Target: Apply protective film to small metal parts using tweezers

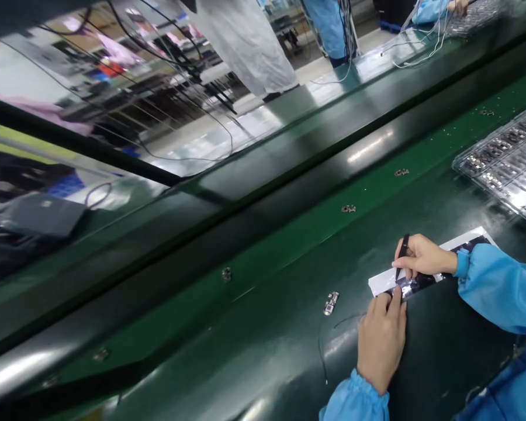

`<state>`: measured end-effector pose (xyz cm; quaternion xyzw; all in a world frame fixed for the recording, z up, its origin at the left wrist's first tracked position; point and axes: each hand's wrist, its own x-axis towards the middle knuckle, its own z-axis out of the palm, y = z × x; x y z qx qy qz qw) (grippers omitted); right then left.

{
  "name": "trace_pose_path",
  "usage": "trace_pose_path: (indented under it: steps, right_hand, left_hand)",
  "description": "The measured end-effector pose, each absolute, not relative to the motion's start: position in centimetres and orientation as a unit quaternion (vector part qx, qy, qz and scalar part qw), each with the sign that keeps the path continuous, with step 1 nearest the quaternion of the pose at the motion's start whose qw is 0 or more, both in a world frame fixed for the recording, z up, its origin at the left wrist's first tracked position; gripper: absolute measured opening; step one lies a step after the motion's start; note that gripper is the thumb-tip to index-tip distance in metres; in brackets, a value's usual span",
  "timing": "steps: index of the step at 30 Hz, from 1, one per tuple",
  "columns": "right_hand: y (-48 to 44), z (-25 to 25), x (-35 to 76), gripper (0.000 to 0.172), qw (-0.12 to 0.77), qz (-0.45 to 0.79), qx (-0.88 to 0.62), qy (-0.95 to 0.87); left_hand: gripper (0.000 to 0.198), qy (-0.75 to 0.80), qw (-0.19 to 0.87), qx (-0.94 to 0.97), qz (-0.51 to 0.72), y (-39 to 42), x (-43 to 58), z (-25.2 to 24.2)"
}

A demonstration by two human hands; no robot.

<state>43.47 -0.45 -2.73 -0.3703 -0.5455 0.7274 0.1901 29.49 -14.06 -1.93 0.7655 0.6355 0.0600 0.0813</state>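
Note:
My right hand [421, 255] is closed around slim black tweezers [402, 252], their tip pointing down at a white sheet [380, 283] with dark, shiny pieces [418, 284] on it. Palm down, my left hand [382, 339] lies with its fingertips on the sheet's near left end, close to the tweezers' tip. Left of that hand sits a small circuit board [331, 304] on the green bench mat. A thin black wire [321, 351] lies below the board, and another runs toward my left hand. What is under my left fingertips is hidden.
Several small boards [348, 209] lie spaced along the green belt [289, 248] beyond the mat. A clear plastic tray [504, 161] filled with parts stands at the right. Across the line, a co-worker's hand [458, 7] is near white cables [436, 47].

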Motion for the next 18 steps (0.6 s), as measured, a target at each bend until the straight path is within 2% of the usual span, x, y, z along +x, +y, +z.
trace_pose_path:
  steps: [18]
  right_hand:
    - [-0.14, -2.79, 43.31, 0.036, 0.182, 0.721, -0.367, -0.559]
  left_hand:
    - [0.037, 0.628, 0.098, 0.768, 0.079, -13.62, 29.14, -2.32]
